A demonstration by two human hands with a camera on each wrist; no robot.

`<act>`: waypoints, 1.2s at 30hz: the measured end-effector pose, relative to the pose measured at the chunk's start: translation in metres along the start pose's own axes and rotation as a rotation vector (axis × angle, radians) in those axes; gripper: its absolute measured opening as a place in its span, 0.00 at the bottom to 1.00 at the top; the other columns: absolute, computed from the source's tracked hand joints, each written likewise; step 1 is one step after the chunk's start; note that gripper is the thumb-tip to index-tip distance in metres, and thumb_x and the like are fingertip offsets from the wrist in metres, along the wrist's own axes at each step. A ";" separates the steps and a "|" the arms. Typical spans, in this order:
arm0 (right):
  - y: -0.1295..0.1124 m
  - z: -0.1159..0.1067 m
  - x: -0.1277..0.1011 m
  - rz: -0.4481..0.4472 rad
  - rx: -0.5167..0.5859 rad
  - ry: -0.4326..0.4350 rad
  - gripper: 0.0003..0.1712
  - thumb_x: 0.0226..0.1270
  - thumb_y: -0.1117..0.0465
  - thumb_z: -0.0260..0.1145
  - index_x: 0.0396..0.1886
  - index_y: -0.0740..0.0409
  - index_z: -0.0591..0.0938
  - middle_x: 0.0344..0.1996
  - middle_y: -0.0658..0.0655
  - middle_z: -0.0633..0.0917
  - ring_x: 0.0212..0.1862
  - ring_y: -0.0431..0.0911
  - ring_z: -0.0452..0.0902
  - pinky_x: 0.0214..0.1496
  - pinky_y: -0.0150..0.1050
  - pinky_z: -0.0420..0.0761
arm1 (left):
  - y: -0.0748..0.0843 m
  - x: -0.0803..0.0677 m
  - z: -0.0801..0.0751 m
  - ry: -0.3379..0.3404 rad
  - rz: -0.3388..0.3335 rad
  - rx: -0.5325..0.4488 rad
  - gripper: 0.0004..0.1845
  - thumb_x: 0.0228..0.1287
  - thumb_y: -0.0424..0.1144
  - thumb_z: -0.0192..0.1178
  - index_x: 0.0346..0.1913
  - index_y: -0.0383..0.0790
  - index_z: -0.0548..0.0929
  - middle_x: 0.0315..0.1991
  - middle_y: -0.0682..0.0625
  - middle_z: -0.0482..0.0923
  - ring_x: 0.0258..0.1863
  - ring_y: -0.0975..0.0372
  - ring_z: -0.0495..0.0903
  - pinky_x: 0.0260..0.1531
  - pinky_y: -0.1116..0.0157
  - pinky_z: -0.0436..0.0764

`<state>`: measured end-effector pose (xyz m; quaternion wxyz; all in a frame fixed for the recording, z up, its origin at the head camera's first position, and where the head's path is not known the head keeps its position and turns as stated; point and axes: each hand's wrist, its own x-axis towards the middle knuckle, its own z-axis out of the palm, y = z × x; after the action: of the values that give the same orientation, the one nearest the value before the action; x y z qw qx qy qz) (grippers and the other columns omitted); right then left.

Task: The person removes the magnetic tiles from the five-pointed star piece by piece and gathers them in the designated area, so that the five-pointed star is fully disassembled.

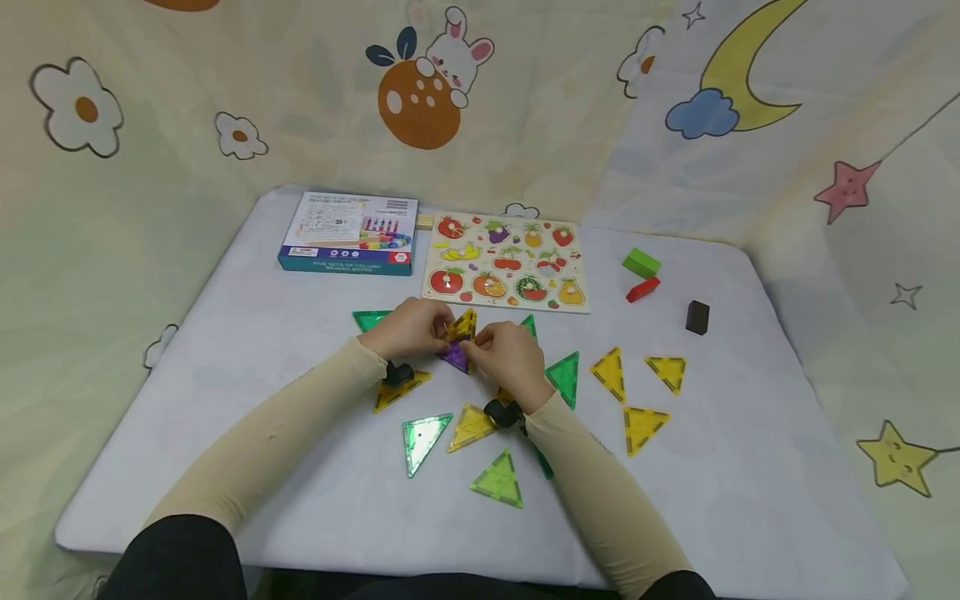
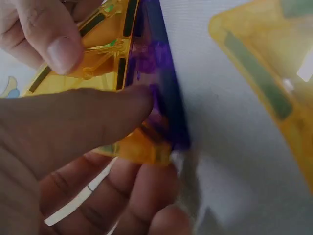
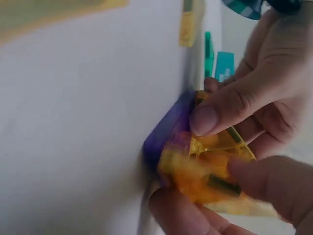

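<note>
- Both hands meet at table centre. Left hand point(image 1: 408, 329) and right hand point(image 1: 508, 357) are each pinched on the same small tile cluster: yellow triangle tile point(image 1: 462, 325) stood up against a purple triangle tile point(image 1: 454, 357).
- Left wrist cam: thumb and fingers point(image 2: 73, 122) clamp the yellow tile point(image 2: 105, 46), purple tile point(image 2: 156, 68) edge-on against it, touching. Right wrist cam: same, fingertips point(image 3: 208, 120) round yellow point(image 3: 215, 166), purple point(image 3: 168, 132) resting on the white table point(image 3: 73, 122).
- My read on progress: early. I see only two tiles joined, maybe a third behind, can't tell, hands cover it.
- Still loose and flat on the table: green tile point(image 1: 422, 439) and yellow tile point(image 1: 471, 427) near side, lime tile point(image 1: 498, 481) nearest, green tile point(image 1: 565, 377) just right of the right hand, three yellow ones point(image 1: 609, 372) point(image 1: 667, 372) point(image 1: 642, 427) further right, one green point(image 1: 371, 319) far left of the hands, one yellow point(image 1: 401, 388) under the left wrist.
- So most of the set is unused, approx nine loose pcs vs two assembled.
- Not involved: boxed toy point(image 1: 349, 232) and fruit puzzle board point(image 1: 507, 261) at far side, green block point(image 1: 641, 262), red block point(image 1: 642, 289), dark block point(image 1: 697, 317) far right.
</note>
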<state>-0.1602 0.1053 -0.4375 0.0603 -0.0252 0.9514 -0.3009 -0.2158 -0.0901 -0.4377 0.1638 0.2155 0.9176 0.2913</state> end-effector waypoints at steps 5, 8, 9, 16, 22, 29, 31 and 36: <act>0.004 0.001 0.003 0.017 0.056 0.002 0.17 0.68 0.53 0.69 0.20 0.55 0.82 0.12 0.47 0.73 0.16 0.41 0.68 0.16 0.31 0.61 | 0.000 -0.001 0.000 -0.018 -0.033 -0.035 0.14 0.60 0.39 0.76 0.46 0.41 0.86 0.35 0.48 0.84 0.36 0.57 0.78 0.40 0.64 0.79; 0.009 -0.003 0.002 0.025 0.107 0.006 0.19 0.70 0.55 0.67 0.18 0.55 0.77 0.11 0.47 0.70 0.15 0.40 0.65 0.17 0.31 0.59 | -0.001 -0.002 -0.001 -0.021 -0.050 -0.042 0.13 0.60 0.40 0.76 0.45 0.41 0.86 0.34 0.49 0.83 0.36 0.57 0.77 0.40 0.64 0.78; 0.011 -0.005 0.001 0.020 0.129 0.011 0.19 0.70 0.55 0.66 0.19 0.55 0.76 0.12 0.47 0.71 0.15 0.40 0.65 0.17 0.31 0.59 | -0.001 -0.002 -0.001 -0.021 -0.054 -0.044 0.13 0.60 0.40 0.76 0.45 0.41 0.86 0.33 0.49 0.83 0.36 0.57 0.77 0.40 0.64 0.78; 0.039 -0.031 -0.006 -0.027 0.216 0.041 0.14 0.75 0.55 0.64 0.33 0.59 0.83 0.19 0.54 0.81 0.17 0.41 0.64 0.20 0.32 0.61 | -0.005 -0.001 0.000 -0.012 -0.048 -0.037 0.15 0.59 0.42 0.77 0.46 0.42 0.86 0.33 0.50 0.82 0.36 0.58 0.77 0.43 0.63 0.77; 0.089 -0.067 -0.001 0.116 0.204 0.076 0.17 0.76 0.52 0.66 0.47 0.63 0.85 0.29 0.60 0.88 0.22 0.43 0.71 0.23 0.32 0.68 | -0.006 0.000 0.002 -0.017 -0.039 -0.044 0.15 0.59 0.41 0.77 0.46 0.40 0.86 0.34 0.49 0.81 0.37 0.58 0.77 0.42 0.63 0.76; 0.139 -0.106 0.013 0.364 0.116 0.100 0.24 0.74 0.49 0.65 0.53 0.67 0.84 0.43 0.63 0.88 0.31 0.46 0.77 0.29 0.31 0.76 | -0.004 -0.002 0.002 -0.023 -0.058 -0.048 0.16 0.60 0.42 0.77 0.46 0.41 0.86 0.35 0.49 0.82 0.38 0.57 0.77 0.43 0.63 0.78; 0.149 -0.114 0.015 0.382 0.095 0.117 0.23 0.73 0.49 0.66 0.49 0.67 0.86 0.38 0.61 0.88 0.32 0.47 0.77 0.29 0.33 0.76 | -0.004 -0.003 0.003 -0.025 -0.062 -0.047 0.16 0.60 0.42 0.77 0.47 0.40 0.86 0.35 0.49 0.82 0.38 0.57 0.77 0.44 0.63 0.78; 0.167 -0.126 0.018 0.407 0.046 0.152 0.23 0.69 0.46 0.68 0.37 0.64 0.90 0.22 0.52 0.88 0.30 0.49 0.73 0.27 0.38 0.69 | -0.005 -0.003 0.004 -0.017 -0.054 -0.037 0.16 0.60 0.42 0.77 0.47 0.41 0.86 0.35 0.49 0.82 0.38 0.57 0.77 0.45 0.63 0.78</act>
<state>-0.1964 0.3120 -0.4325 0.0485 0.1917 0.9315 -0.3053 -0.2128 -0.0929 -0.4433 0.1835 0.1901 0.9161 0.3017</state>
